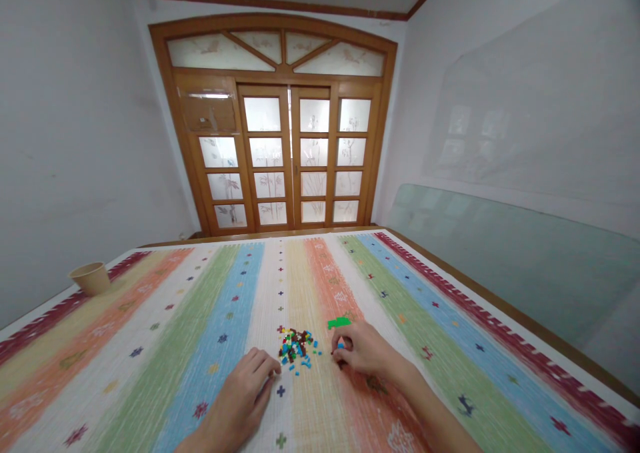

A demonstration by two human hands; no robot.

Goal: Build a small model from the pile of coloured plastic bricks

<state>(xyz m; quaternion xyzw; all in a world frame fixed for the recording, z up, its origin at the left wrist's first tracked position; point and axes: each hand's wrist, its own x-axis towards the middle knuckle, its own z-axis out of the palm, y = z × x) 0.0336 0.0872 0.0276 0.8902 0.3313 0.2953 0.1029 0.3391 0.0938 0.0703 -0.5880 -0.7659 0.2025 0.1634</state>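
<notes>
Plastic bricks lie mostly loose in a small heap on the striped cloth — our right hand pinches a small blue brick just below a green piece, while our left hand curls beside the heap, apparently empty.

Readable text: none
Tablecloth: rows of small woven crosses and stars in the coloured stripes, patterns only, no letters or numbers
Paper cup: no print that can be read
Small plastic bricks: too small to show any marking
</notes>
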